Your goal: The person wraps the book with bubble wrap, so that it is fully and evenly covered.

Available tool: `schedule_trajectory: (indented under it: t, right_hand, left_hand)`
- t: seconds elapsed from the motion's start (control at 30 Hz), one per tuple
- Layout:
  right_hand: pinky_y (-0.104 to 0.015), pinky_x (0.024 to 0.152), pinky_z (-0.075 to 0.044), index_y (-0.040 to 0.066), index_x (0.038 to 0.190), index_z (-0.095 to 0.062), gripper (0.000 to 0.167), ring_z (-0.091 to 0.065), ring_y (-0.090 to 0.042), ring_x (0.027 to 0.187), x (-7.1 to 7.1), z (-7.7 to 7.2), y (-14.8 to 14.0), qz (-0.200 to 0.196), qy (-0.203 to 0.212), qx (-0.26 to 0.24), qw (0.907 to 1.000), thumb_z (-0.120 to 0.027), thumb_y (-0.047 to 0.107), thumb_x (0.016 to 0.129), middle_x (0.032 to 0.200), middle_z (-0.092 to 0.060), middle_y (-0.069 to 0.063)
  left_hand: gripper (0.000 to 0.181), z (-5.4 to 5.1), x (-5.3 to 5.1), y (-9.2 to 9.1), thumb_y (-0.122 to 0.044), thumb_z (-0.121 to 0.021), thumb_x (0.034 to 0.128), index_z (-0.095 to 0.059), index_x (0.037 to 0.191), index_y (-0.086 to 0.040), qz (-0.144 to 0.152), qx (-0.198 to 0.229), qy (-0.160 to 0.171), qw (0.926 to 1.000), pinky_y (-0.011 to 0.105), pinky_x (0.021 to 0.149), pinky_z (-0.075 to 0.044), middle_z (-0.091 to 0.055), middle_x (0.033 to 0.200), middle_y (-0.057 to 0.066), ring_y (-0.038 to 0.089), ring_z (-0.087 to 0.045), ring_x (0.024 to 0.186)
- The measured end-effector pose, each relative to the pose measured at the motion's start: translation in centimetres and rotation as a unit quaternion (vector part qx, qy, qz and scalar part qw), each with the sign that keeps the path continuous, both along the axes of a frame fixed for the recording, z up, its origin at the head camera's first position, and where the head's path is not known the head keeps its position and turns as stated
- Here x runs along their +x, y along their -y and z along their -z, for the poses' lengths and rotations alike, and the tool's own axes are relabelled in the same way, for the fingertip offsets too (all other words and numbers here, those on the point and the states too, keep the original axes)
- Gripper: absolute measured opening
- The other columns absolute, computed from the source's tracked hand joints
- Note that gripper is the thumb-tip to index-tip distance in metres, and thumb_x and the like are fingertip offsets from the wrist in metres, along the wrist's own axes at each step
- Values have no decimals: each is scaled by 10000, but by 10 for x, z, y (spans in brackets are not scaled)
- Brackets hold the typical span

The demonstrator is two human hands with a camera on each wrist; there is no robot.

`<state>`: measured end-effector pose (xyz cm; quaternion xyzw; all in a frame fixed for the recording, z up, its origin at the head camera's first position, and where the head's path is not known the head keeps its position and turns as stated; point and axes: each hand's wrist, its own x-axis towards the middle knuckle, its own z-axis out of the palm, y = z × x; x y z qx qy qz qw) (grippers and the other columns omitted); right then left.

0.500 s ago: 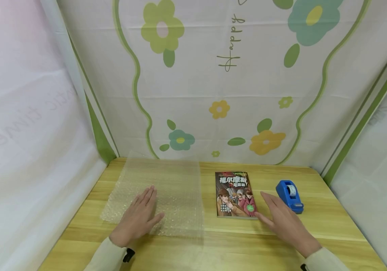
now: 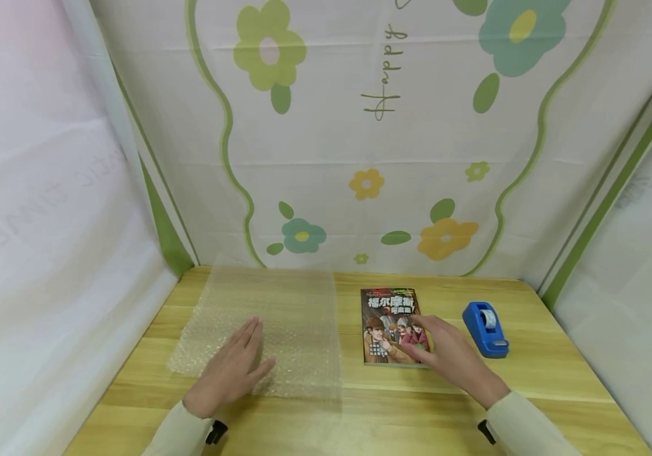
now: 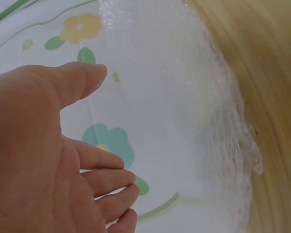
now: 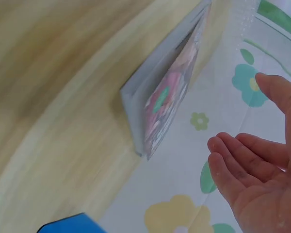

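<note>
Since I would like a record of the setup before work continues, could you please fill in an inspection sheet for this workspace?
Surface: wooden-grained table, no spill seen.
Job's things: transparent bubble wrap spread out on the left; book lying cover up, its front cover slightly raised; blue tape dispenser to the right of the book, with a roll in it.
Clutter: nothing seen.
Hands: left hand open over the bubble wrap, contact unclear; right hand open at the book's right side, not gripping it.
Cables: nothing seen.
Surroundings: white cloth with printed flowers behind the table; pale cloth on both sides.
</note>
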<state>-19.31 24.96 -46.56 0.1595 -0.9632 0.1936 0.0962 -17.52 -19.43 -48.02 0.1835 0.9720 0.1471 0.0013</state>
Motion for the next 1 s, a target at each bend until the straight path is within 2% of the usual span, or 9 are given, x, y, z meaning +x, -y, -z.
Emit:
schedule_trajectory:
  t: [0.17, 0.23, 0.3, 0.37, 0.4, 0.47, 0.57, 0.8, 1.0]
  right_hand:
    - [-566, 987, -602, 3, 1445, -614, 634, -684, -416, 1241, -10, -2, 15, -304, 130, -225, 9992, -801, 359, 956, 1409, -672, -220]
    - [-475, 908, -638, 22, 1456, -612, 631, -756, -309, 1017, -14, -2, 20, -462, 219, -306, 9982, -802, 357, 956, 1390, -686, -196]
    - [-387, 814, -638, 38, 1482, -591, 644, -734, -202, 809, -17, -2, 25, -596, 389, -404, 9966, -790, 367, 965, 1354, -701, -176]
    - [-367, 812, -620, 42, 1506, -569, 664, -701, -160, 740, -21, -3, 30, -728, 492, -466, 9950, -773, 387, 976, 1373, -696, -164]
    - [-378, 834, -619, 38, 1515, -559, 673, -716, -170, 769, -22, -3, 33, -786, 542, -488, 9942, -760, 401, 985, 1392, -687, -166]
    - [-457, 947, -616, 31, 1532, -538, 700, -750, -240, 1019, -25, -4, 38, -898, 598, -509, 9929, -734, 440, 997, 1443, -661, -171]
    - [-573, 1095, -535, 42, 1554, -514, 724, -621, -361, 1363, -29, -7, 46, -1048, 697, -536, 9906, -700, 482, 1010, 1529, -598, -171]
    - [-509, 1160, -497, 100, 1618, -427, 764, -552, -352, 1448, -39, -13, 68, -1433, 1034, -798, 9810, -705, 467, 1008, 1625, -502, -139]
    - [-555, 1248, -398, 122, 1640, -393, 781, -433, -345, 1547, -50, -11, 89, -1687, 927, -429, 9804, -704, 465, 1010, 1673, -444, -107]
  left_hand:
    - [834, 1, 3, -1, -447, -571, 1083, -229, 1641, 70, -29, 82, 47, 10000, 605, 1302, -230, -183, 1730, 245, 438, -234, 1615]
    - [833, 1, 4, -1, -445, -576, 1080, -234, 1640, 70, -35, 102, 56, 9999, 607, 1301, -232, -188, 1730, 246, 440, -241, 1612]
    - [831, 2, 4, -1, -445, -573, 1082, -235, 1641, 68, -31, 117, 73, 9999, 601, 1302, -228, -187, 1730, 246, 442, -243, 1611]
    - [826, 3, 4, -1, -440, -575, 1081, -247, 1636, 76, -17, 120, 74, 9999, 596, 1302, -230, -197, 1726, 256, 449, -253, 1607]
    - [824, 4, 4, -1, -437, -578, 1080, -255, 1632, 81, -19, 133, 77, 9999, 596, 1301, -233, -204, 1723, 262, 453, -260, 1603]
    - [818, 5, 5, 0, -429, -584, 1078, -267, 1626, 90, -37, 167, 107, 9998, 601, 1298, -239, -217, 1718, 272, 462, -268, 1598]
    - [819, 7, 7, 1, -430, -589, 1075, -283, 1614, 106, -96, 171, 138, 9997, 610, 1294, -249, -234, 1709, 287, 478, -277, 1589]
    - [853, 9, 13, 3, -435, -618, 1058, -291, 1597, 138, -239, 85, 118, 9996, 638, 1277, -272, -258, 1687, 328, 514, -292, 1570]
    - [855, 9, 16, 3, -413, -642, 1046, -315, 1566, 182, -464, 153, 113, 9987, 669, 1259, -290, -299, 1650, 383, 547, -308, 1548]
